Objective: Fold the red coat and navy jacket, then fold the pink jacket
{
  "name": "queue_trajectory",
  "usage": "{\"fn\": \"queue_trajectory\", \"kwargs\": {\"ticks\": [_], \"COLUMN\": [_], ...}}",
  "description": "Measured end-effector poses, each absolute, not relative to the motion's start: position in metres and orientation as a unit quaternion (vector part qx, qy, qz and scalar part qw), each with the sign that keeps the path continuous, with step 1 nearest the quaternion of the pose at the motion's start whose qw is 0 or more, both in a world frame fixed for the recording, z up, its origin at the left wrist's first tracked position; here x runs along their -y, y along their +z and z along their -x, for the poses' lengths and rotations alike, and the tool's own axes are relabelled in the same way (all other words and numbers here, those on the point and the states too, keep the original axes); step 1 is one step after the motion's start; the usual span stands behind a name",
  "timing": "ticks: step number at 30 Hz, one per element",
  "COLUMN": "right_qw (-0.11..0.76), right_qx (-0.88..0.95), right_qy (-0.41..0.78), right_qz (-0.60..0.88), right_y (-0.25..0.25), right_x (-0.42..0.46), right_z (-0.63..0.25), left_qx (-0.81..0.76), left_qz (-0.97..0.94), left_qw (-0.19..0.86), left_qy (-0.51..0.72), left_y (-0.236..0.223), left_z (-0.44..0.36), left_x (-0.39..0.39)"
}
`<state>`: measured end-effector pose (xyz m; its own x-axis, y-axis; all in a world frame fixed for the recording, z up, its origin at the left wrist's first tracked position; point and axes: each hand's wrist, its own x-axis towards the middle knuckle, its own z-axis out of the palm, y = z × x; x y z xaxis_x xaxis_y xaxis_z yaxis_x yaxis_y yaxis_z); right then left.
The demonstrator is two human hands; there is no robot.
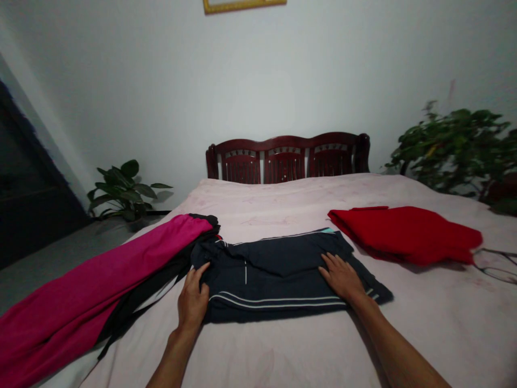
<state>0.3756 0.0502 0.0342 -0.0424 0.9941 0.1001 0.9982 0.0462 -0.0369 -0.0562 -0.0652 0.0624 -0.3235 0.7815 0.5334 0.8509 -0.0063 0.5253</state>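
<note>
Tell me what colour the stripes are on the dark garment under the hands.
The stripes are white on dark navy cloth, clearest in the head view.

Left of the left hand (193, 302), magenta cloth (92, 275) runs off the edge. Right of the right hand (341, 277), glasses (495, 251) are cut off.

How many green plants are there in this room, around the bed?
2. One leafy plant stands on the floor to the left of the bed; a bushier plant stands beyond the bed's far right corner. More may be hidden outside the view.
</note>
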Motion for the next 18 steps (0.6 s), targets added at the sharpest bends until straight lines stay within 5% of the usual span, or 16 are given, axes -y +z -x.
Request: {"fn": "queue_trajectory", "kwargs": {"ticks": [8, 15, 18], "right_qw": [0.048, 0.059, 0.064], "right_qx": [0.697, 0.688, 0.707], "right_qy": [-0.021, -0.009, 0.024], "right_qz": [0.715, 0.723, 0.704], "right_y": [0.041, 0.047, 0.062], "right_x": [-0.037, -0.011, -0.009], "right_z": [-0.355, -0.318, -0.321], "left_qx": [0.707, 0.815, 0.824], "left_qz": [0.578, 0.547, 0.516], "left_qw": [0.104, 0.034, 0.135], "left_qy": [-0.394, -0.19, -0.19], "left_y": [0.086, 0.077, 0.082], "left_z": [0.075, 0.116, 0.098], "left_x": [0.045, 0.032, 0.034]}}
